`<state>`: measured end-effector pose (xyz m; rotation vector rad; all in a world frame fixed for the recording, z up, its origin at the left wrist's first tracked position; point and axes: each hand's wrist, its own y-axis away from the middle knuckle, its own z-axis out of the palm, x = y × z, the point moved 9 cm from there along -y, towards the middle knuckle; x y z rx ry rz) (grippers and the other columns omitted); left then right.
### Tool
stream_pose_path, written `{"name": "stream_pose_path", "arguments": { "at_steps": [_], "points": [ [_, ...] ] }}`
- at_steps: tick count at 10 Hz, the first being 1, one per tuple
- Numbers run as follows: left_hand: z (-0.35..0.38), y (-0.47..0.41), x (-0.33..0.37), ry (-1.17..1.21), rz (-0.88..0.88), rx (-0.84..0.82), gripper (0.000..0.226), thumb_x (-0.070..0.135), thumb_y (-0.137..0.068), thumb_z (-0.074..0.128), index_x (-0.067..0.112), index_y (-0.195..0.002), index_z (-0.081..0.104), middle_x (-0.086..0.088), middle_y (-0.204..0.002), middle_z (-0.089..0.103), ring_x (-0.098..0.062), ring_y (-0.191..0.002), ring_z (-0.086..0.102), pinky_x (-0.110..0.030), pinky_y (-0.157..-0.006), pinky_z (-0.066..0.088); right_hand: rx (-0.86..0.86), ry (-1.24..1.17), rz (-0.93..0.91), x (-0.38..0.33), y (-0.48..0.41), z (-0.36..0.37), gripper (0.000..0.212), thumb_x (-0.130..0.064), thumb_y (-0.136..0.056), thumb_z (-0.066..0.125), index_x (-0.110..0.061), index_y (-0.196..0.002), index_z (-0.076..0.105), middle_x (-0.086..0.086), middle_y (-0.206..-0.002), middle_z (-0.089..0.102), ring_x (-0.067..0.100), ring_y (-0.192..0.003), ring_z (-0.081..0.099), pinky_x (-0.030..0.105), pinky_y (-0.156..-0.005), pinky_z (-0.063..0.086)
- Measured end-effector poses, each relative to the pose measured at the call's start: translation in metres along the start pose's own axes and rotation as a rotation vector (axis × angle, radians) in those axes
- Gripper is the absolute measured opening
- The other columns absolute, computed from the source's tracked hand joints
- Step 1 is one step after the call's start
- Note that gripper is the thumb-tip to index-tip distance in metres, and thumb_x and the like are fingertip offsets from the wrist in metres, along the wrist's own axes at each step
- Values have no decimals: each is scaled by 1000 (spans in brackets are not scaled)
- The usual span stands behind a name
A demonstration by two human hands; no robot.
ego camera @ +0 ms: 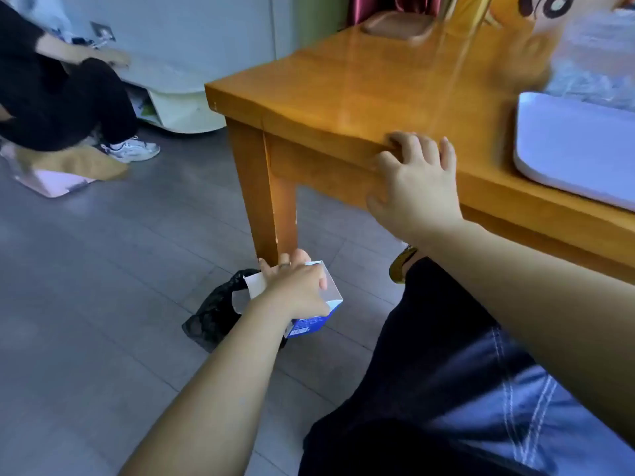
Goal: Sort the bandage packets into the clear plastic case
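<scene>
My left hand point(296, 285) reaches down beside the table leg and grips a small white and blue cardboard box point(311, 325) with an open flap, held just above a black plastic bag point(214, 312) on the floor. My right hand point(417, 182) rests on the front edge of the wooden table point(326, 97), fingers curled over the rim and holding nothing else. No bandage packets or clear plastic case can be made out; a clear upright sheet point(457, 39) shows blurred at the back of the table.
A white tray point(577, 146) lies at the table's right, with crinkled clear plastic point(598, 63) behind it. The table leg point(266, 197) stands by my left hand. Another person point(58, 97) sits at the far left on the grey floor. My leg point(446, 389) fills the lower right.
</scene>
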<state>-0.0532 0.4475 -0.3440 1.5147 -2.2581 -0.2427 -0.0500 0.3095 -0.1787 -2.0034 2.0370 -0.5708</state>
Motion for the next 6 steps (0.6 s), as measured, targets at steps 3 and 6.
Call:
{"name": "stream_pose_path", "arguments": {
  "at_steps": [3, 6],
  "points": [
    [82, -30, -105, 302, -398, 355, 38, 33, -76, 70, 22, -108, 51, -4, -142, 20, -32, -131, 20, -58, -105, 24, 267, 89, 58, -9, 11, 5, 12, -23, -76, 53, -18, -78, 64, 15, -137, 48, 38, -127, 42, 49, -107, 23],
    [105, -64, -150, 436, -499, 223, 55, 36, -84, 67, 25, -131, 39, -8, -154, -14, -35, -142, -5, -66, -107, 5, 438, 41, 97, -6, 9, 7, 8, -23, -79, 56, -21, -75, 63, 13, -130, 54, 39, -121, 47, 50, -105, 28]
  ]
}}
